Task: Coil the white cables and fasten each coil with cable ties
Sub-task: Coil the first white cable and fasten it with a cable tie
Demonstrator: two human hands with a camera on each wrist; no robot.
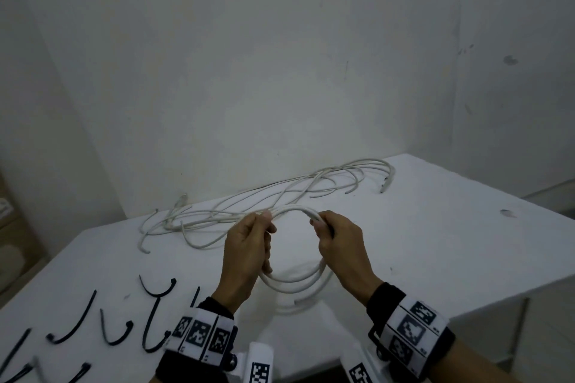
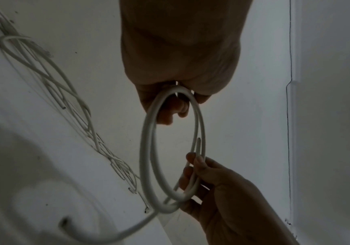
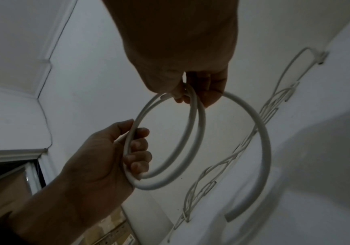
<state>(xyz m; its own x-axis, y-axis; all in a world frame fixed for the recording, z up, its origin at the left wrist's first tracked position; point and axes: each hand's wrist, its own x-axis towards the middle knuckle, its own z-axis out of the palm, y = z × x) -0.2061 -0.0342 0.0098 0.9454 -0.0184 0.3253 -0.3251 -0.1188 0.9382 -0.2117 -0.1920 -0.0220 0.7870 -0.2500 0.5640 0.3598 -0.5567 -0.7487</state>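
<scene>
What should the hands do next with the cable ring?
Probably tuck the loose end into the coil. Both the left hand and right hand grip the coil, but that end sticks out, and the ties lie untouched.

Left hand [image 1: 249,246] and right hand [image 1: 337,241] raised (wrists apart), fingers [image 3: 138,144] curled, gripping.

Left hand [image 1: 249,246] and right hand [image 1: 339,242] each grip opposite sides of a round coil of white cable [image 1: 298,280] above the white worktop [image 1: 435,242]. Loose white cables [image 1: 249,205] behind; black plastic cable ties [image 1: 77,320] lower left.
</scene>
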